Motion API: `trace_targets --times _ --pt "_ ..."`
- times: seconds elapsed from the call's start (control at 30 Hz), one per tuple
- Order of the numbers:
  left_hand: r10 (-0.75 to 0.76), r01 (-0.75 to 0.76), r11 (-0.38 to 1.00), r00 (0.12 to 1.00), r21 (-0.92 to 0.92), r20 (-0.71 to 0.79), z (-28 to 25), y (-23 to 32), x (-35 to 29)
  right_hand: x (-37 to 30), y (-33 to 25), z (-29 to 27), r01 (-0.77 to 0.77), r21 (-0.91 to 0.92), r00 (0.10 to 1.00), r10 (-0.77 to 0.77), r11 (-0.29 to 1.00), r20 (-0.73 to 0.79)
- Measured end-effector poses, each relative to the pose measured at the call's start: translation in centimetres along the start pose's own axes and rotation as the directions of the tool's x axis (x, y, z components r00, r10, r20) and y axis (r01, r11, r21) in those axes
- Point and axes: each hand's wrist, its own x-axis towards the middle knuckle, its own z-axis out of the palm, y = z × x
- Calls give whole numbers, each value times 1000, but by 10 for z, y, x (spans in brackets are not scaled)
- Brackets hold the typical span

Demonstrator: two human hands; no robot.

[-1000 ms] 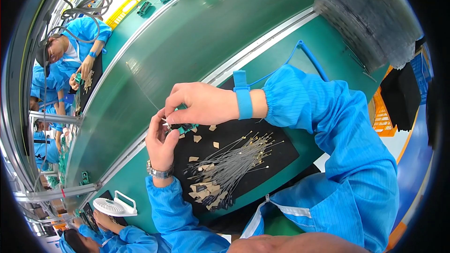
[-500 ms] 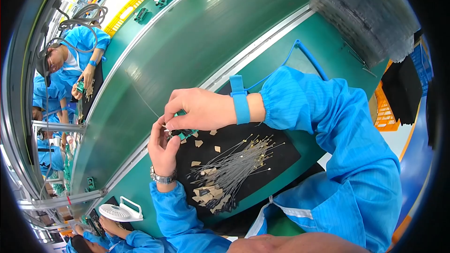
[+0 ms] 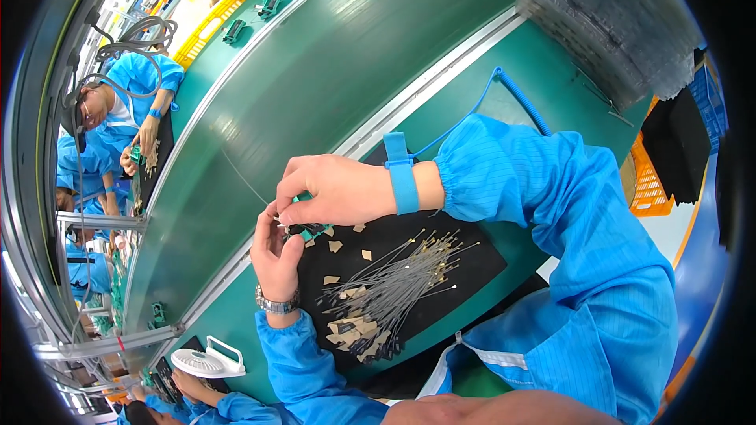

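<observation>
My left hand [image 3: 277, 258], with a metal watch at the wrist, is closed around a small green circuit board [image 3: 316, 231] with black parts. My right hand [image 3: 335, 189], wearing a blue wrist strap [image 3: 403, 181], bends over it with the fingertips pinched. A thin grey cable [image 3: 246, 179] runs out from between the fingertips toward the far left; its held end is hidden by my fingers. Below the hands, a fanned bundle of grey cables [image 3: 402, 279] with small end connectors lies on a black mat [image 3: 472, 260]. Small tan paper pieces [image 3: 354, 332] are scattered beside and under the cables.
A green conveyor belt [image 3: 315, 79] with a metal rail passes beyond the mat. A blue coiled cord [image 3: 521, 102] leads to my wrist strap. Stacked clear plastic trays [image 3: 598, 39] stand far right, a white fan [image 3: 206, 360] lower left. Co-workers in blue sit across the belt.
Both hands keep nearly the same place and grip around the circuit board, with slight finger shifts. The cable's free end swings slightly. Across the belt, a person's arms have come in by the yellow crate.
</observation>
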Motion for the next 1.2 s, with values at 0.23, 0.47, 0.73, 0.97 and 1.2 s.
trace_targets --times 0.23,0.47,0.73,0.97,1.2 --pt "-28 28 1000 1000 -7 4 -3 -2 1 1 1 -1 -10 17 1000 10 1000 7" --pt "-24 24 1000 1000 -8 1 -6 -5 0 3 1 -1 -14 21 1000 14 1000 12" --pt "-53 52 997 998 50 30 -7 -4 -2 3 2 -3 74 82 996 -77 994 42" --pt "-6 7 1000 999 -10 48 -5 -6 5 2 -7 -14 -20 187 995 0 982 104" --pt "-17 17 999 1000 -33 -7 -10 -2 0 5 -8 -6 -48 162 996 35 986 80"
